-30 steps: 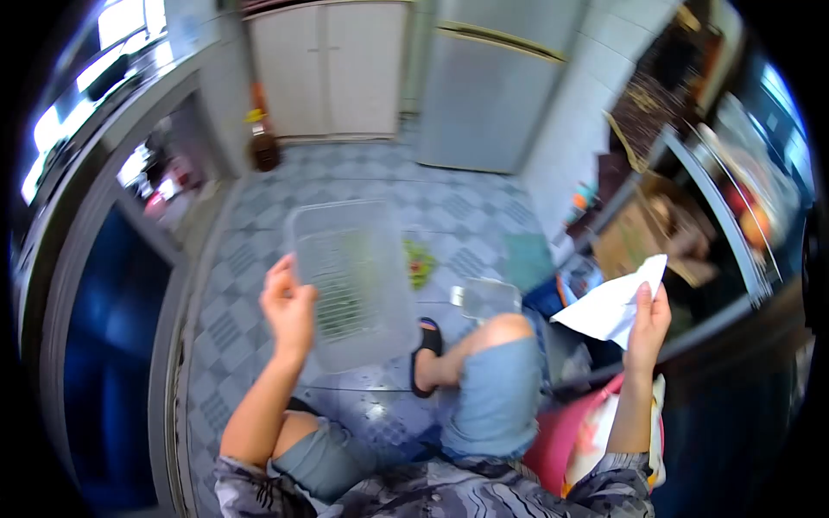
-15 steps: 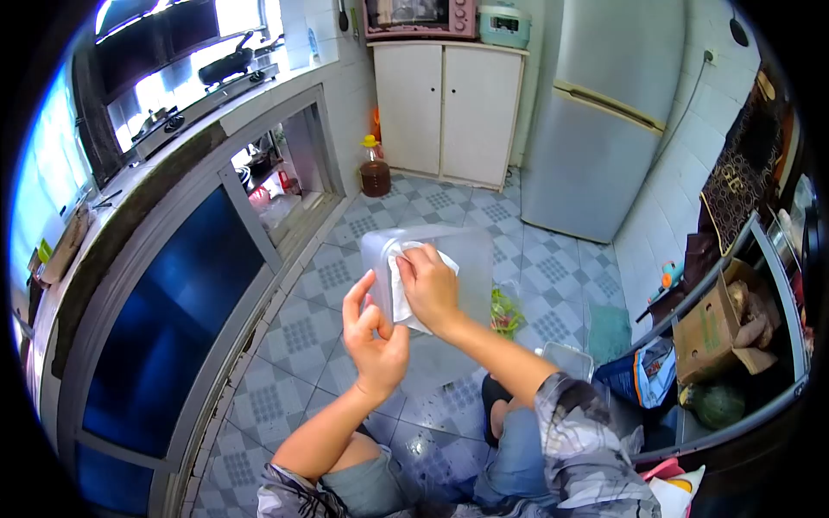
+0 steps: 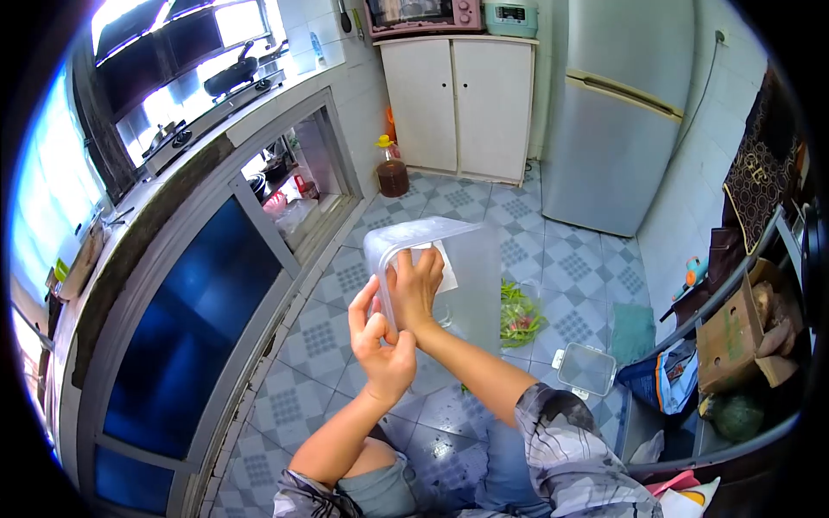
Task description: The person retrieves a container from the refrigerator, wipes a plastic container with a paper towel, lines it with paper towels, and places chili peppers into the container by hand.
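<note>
A clear plastic container [image 3: 477, 289] is held up in front of me, tilted with its opening toward me. My left hand [image 3: 382, 356] grips its left rim, fingers bent around the edge. Inside the container is my right hand [image 3: 414, 291], pressing a white paper towel [image 3: 448, 272] against the inner wall. Part of the towel is hidden behind the fingers. On the floor to the right lies a clear lid with white clips [image 3: 587, 369]. Beyond the container, a clear bag of green vegetables [image 3: 520, 316] rests on the tiles.
A bottle of brown liquid with a yellow cap [image 3: 392, 173] stands by the white cabinet [image 3: 492, 108]. The fridge [image 3: 609, 138] is at the back right. A rack with a cardboard box [image 3: 730, 337] is on my right, and the stove counter [image 3: 203, 142] on my left.
My right hand has moved deeper into the container with the paper towel, which now shows mostly to the right of the fingers. The view has shifted, and more of the lid and vegetables shows.
</note>
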A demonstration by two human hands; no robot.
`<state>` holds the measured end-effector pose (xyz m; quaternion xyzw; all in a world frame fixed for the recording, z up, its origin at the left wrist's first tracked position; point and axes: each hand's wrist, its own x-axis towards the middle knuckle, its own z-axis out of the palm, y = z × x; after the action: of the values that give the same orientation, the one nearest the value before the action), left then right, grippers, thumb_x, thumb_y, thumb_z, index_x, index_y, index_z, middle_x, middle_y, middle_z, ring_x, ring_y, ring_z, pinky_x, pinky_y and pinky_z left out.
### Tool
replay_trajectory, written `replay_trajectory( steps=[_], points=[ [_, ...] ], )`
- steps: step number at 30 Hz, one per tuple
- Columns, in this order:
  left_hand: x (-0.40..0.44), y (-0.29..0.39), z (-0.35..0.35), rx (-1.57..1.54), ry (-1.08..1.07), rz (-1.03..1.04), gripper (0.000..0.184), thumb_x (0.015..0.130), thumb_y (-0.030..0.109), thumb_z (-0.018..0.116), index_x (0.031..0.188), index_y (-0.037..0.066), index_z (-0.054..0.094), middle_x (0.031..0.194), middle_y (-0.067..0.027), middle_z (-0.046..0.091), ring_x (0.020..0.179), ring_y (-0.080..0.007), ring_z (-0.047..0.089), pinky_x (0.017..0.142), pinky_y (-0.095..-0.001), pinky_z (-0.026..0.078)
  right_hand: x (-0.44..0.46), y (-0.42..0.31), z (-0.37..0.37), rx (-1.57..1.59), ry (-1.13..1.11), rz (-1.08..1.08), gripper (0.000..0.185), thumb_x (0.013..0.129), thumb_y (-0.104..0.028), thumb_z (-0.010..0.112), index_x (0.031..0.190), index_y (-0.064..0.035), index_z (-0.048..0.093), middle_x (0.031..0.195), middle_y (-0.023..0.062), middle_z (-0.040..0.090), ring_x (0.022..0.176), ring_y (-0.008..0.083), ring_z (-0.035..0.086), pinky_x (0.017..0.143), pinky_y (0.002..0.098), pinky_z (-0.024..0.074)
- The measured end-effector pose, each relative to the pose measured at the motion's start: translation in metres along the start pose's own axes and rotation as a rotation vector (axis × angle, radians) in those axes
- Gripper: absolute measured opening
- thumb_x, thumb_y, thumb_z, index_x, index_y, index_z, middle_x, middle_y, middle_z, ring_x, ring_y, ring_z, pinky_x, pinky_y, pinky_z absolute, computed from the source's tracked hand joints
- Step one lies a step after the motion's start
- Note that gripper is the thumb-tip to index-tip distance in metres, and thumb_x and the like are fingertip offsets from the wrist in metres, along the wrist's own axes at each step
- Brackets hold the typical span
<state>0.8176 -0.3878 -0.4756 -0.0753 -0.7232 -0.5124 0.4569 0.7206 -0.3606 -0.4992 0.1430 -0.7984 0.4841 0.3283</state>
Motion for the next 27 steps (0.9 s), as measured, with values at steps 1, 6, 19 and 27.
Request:
replay_trajectory(
  steps=[1,6,19,27],
  points=[
    [-0.002,-0.001,0.002,-0.004,-0.024,0.015,0.025,0.058,-0.010,0.050,0.052,0.002,0.029,0.124,-0.0251,0.043,0.114,-0.0328,0.048,0.098,-0.0457,0.037,0.001,0.003,0.000,-0.064,-0.001,0.004,0.031,0.078,-0.013,0.055,0.104,0.0025,0.049,0.124,0.0269,0.036,0.115,0.0442,0.031,0.096,0.0574,0.0238],
    [-0.004,0.002,0.008,0.009,-0.090,0.053,0.026,0.058,-0.013,0.048,0.052,0.001,0.027,0.124,-0.0272,0.043,0.116,-0.0356,0.047,0.098,-0.0459,0.036,0.007,0.004,-0.003,0.050,0.129,0.002,0.033,0.076,-0.011,0.054,0.106,0.0034,0.047,0.115,0.0238,0.043,0.114,0.0442,0.032,0.101,0.0529,0.0212],
    [-0.001,0.009,-0.004,0.005,-0.085,0.189,0.016,0.054,-0.009,0.046,0.054,-0.002,0.031,0.117,-0.0251,0.048,0.093,-0.0225,0.052,0.079,-0.0263,0.041,0.008,0.002,-0.028,0.109,0.020,-0.456,0.022,0.069,-0.009,0.057,0.091,-0.0053,0.062,0.097,0.0098,0.055,0.092,0.0297,0.051,0.076,0.0398,0.0410],
    [0.001,0.004,-0.009,-0.018,-0.013,0.087,0.023,0.059,-0.012,0.046,0.053,0.000,0.028,0.118,-0.0256,0.048,0.098,-0.0250,0.056,0.082,-0.0306,0.045,-0.006,0.007,-0.030,-0.012,-0.075,-0.542,0.010,0.067,-0.014,0.058,0.076,-0.0113,0.062,0.081,-0.0025,0.053,0.075,0.0172,0.050,0.063,0.0323,0.0391]
  ],
)
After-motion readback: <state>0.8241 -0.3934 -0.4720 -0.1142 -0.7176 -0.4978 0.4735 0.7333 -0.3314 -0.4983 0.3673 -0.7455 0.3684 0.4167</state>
